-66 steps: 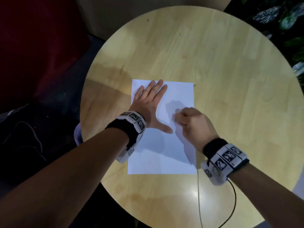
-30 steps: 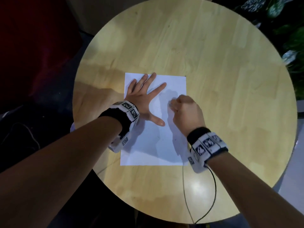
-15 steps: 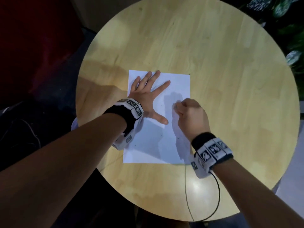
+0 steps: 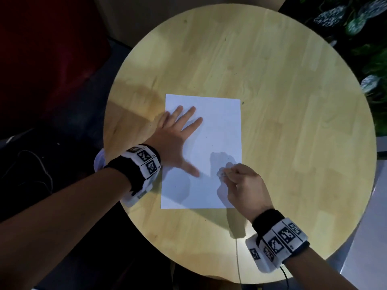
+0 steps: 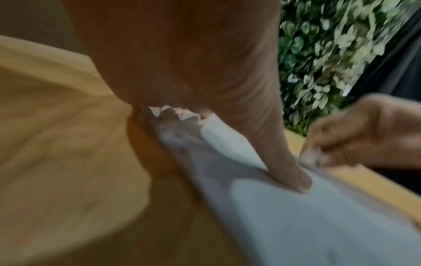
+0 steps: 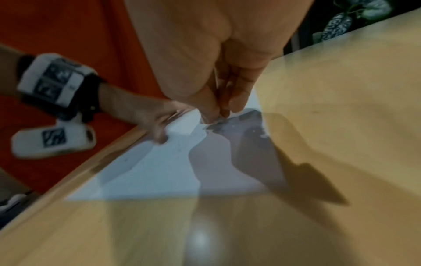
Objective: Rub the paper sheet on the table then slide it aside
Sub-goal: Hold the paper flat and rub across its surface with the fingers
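Observation:
A white paper sheet (image 4: 219, 126) lies flat on the round wooden table (image 4: 282, 91), left of its middle. My left hand (image 4: 178, 139) presses flat on the sheet's left part, fingers spread, with the little finger over the left edge and the thumb (image 5: 293, 180) stretched across the paper (image 5: 318, 225). My right hand (image 4: 240, 181) is curled at the sheet's right edge, near the front. It pinches a small whitish piece (image 4: 223, 173) against the paper (image 6: 159, 171). The pinching fingertips (image 6: 212, 115) touch the sheet. Tiny dark specks dot the paper.
The table's left rim (image 4: 109, 122) runs close to my left wrist. Dark red upholstery (image 4: 41, 59) stands to the left, and leafy plants (image 4: 356, 15) fill the back right. A thin cable (image 4: 237, 260) runs off the near edge. Bare wood (image 4: 303, 153) lies right of the sheet.
My right hand has drawn back from the sheet's upper middle to its right edge near the front. My left hand has slipped down and left on the paper. The sheet has stayed put.

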`<move>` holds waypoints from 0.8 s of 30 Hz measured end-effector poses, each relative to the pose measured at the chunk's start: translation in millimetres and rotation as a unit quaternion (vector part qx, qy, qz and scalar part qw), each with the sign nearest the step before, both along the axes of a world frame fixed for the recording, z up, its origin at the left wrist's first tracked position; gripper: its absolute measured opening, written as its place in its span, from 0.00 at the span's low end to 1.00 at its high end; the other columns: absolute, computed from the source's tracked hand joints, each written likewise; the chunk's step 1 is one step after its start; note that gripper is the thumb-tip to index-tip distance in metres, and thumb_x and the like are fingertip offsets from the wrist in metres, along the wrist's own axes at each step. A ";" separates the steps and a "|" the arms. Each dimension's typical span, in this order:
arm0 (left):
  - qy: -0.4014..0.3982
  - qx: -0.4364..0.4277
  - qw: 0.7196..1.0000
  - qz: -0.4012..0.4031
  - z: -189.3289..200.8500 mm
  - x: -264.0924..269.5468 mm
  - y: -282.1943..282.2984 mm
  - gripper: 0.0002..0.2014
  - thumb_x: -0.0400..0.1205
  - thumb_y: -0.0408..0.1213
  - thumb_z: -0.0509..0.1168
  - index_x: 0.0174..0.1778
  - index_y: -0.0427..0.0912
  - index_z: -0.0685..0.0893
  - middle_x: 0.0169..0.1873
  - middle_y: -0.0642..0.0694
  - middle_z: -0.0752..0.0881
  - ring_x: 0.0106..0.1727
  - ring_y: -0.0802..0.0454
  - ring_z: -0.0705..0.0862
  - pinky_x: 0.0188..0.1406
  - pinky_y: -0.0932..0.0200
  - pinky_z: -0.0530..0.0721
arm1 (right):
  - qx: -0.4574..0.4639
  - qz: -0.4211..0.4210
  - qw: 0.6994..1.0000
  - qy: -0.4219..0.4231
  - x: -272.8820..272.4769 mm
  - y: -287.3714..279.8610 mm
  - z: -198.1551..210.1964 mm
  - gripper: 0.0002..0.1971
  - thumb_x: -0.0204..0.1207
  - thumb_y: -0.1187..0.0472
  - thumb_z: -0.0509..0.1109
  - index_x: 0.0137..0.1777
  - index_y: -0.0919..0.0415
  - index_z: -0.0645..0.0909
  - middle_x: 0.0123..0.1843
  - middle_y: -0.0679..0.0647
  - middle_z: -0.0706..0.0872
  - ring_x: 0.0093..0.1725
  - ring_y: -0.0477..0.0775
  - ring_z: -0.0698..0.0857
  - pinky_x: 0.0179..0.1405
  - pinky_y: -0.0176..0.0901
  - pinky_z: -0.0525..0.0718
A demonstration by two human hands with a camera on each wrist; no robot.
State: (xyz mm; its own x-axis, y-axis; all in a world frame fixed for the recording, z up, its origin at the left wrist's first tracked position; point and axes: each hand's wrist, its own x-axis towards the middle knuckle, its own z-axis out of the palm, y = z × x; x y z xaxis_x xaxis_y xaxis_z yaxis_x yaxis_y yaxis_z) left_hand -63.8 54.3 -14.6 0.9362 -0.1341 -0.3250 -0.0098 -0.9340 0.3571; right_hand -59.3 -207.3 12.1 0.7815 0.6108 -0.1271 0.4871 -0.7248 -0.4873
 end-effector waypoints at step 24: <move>0.067 0.026 0.997 -0.016 -7.5 -0.1 4.4 0.78 0.50 0.86 0.69 0.88 0.60 0.30 0.85 0.55 0.23 0.85 0.48 0.22 0.84 0.41 0.26 | -0.071 0.021 0.997 -0.009 49.1 82.6 -2.6 0.08 0.74 0.66 0.68 0.50 0.57 0.83 0.46 0.49 0.79 0.43 0.52 0.77 0.35 0.37 0.70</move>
State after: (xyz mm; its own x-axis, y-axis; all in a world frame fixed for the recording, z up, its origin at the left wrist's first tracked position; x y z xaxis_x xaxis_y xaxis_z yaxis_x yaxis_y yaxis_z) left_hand -63.9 58.7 -22.1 0.8788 -0.1439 -0.4549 0.0043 -0.9510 0.3092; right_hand -10.2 -124.7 9.6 0.7587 0.6200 -0.1998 0.5265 -0.7643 -0.3724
